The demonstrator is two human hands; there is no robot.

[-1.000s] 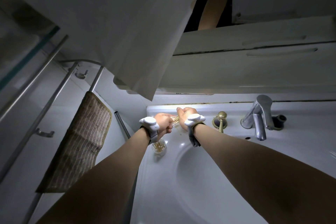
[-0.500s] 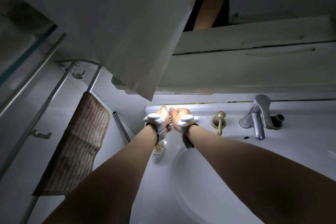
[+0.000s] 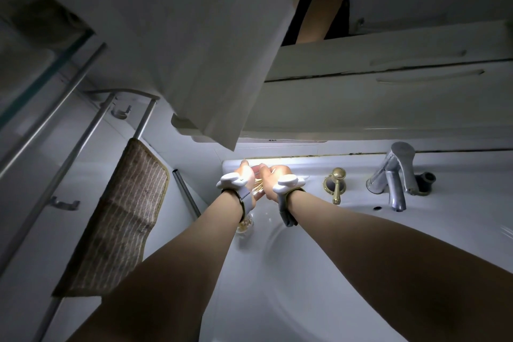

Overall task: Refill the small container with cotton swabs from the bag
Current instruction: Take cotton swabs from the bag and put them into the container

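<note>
**While both hands meet at the sink's back edge**

While the left hand (image 3: 245,175) and right hand (image 3: 273,179) curl together around a bundle of pale wooden cotton swabs (image 3: 258,185) at centre frame, the small container (image 3: 245,223), clear and part-filled with swabs, stands below the left wrist on the sink (image 3: 305,272) rim. Open basin lies lower right; a towel (image 3: 116,219) hangs left, faucet (image 3: 395,178) right.

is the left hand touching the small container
Apart. The head view shows the left hand raised by the right hand, gripping swabs, while the container sits on the sink below the wrist.
</note>
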